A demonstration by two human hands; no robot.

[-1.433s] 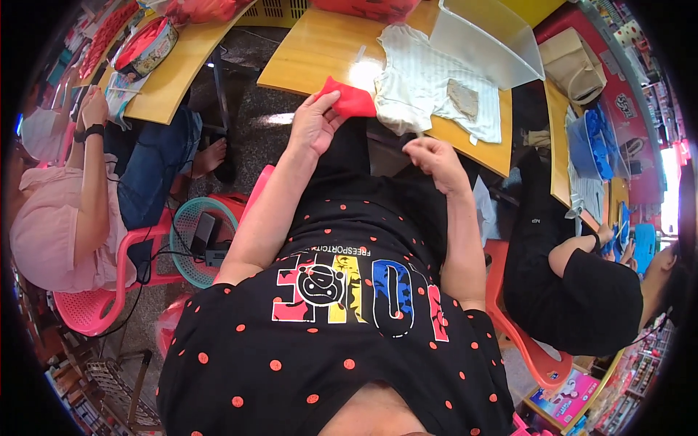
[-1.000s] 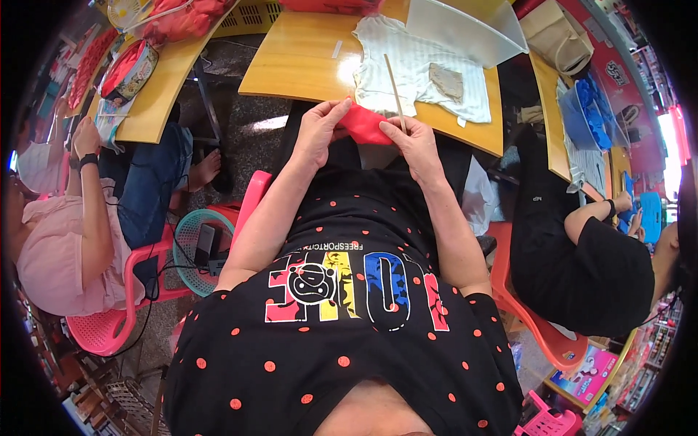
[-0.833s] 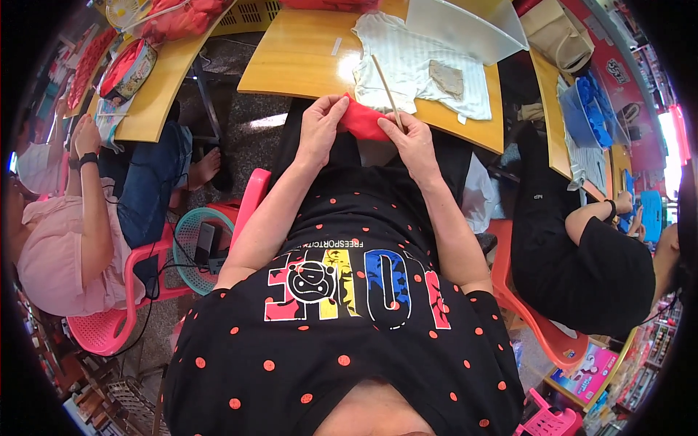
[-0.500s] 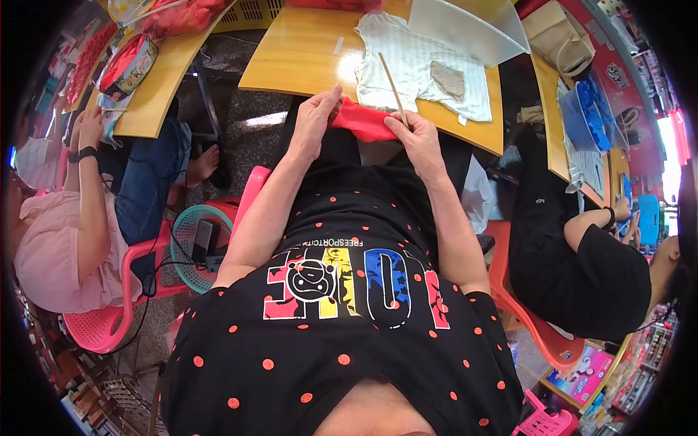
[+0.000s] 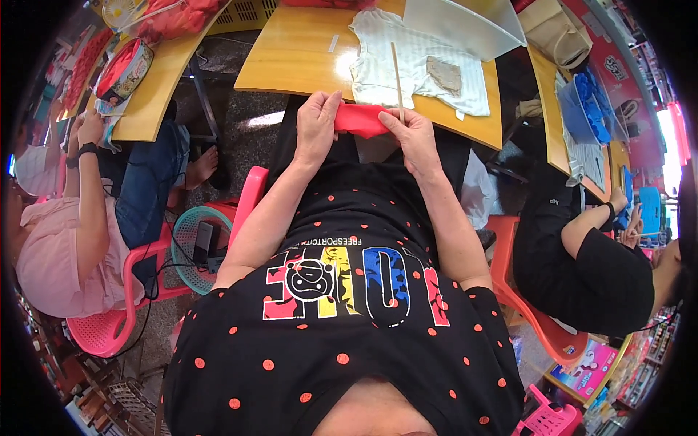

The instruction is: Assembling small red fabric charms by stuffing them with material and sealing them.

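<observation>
A small piece of red cloth (image 5: 360, 120) is stretched between my hands, just off the near edge of the wooden table (image 5: 291, 54). Its left end is pinched by my left hand (image 5: 315, 132). My right hand (image 5: 415, 139) grips the other end, together with a thin wooden stick (image 5: 397, 76) that points up and away over the table. Beyond the stick lies a white striped garment (image 5: 374, 47), spread flat, with a brownish-grey patch of cloth (image 5: 444, 75) on it. The fingertips behind the red cloth are partly hidden.
A translucent plastic bin (image 5: 465, 25) stands at the table's far right. People sit at side tables: one in a pink top (image 5: 54, 251) at left, one in black (image 5: 582, 283) at right. A blue-filled tub (image 5: 585, 109) stands on the right table.
The stick has swung closer to upright. My right hand has shifted slightly left and up, and the red cloth now lies more level between my hands.
</observation>
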